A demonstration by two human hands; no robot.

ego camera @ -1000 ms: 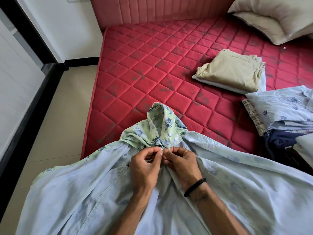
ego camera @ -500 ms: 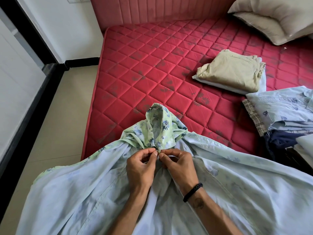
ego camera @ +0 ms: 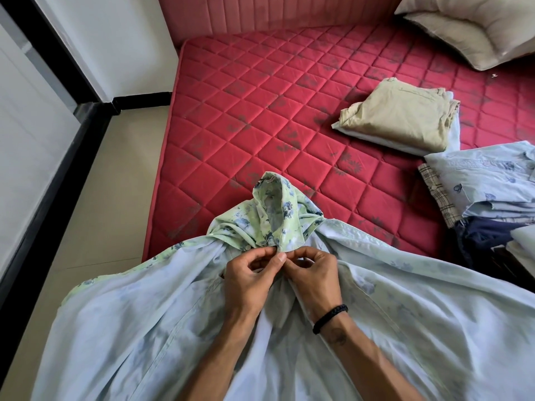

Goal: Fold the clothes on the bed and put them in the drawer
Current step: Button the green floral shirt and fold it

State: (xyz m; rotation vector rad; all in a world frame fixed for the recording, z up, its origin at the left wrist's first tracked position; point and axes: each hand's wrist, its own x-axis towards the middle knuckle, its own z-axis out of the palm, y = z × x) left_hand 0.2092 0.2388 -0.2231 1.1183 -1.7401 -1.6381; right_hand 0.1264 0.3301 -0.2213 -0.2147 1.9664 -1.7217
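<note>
Head view: a red quilted mattress (ego camera: 260,117) fills the middle, with a padded headboard (ego camera: 260,13) behind it and a beige floor (ego camera: 110,198) along its left side. Two pillows (ego camera: 474,27) lie at the far right corner. Near them, a folded khaki garment (ego camera: 405,117) sits on a pale folded piece, apart from the hands. Further right, at the frame edge, a pile (ego camera: 480,186) holds a light blue printed shirt on a checked one, with dark navy cloth beneath. No drawer shows.

The shirt (ego camera: 173,328) being handled is pale blue inside, green floral outside. It drapes from the mattress's near edge toward the camera, covering the lower frame. Its collar (ego camera: 278,209) stands up above the hands, resting on the mattress.

The left hand (ego camera: 249,282) has curled fingers, thumb and forefinger pinching the shirt's front edge just below the collar. The right hand (ego camera: 312,276), a black band (ego camera: 330,318) at its wrist, pinches the facing edge. The fingertips of both meet at the collar's base.
</note>
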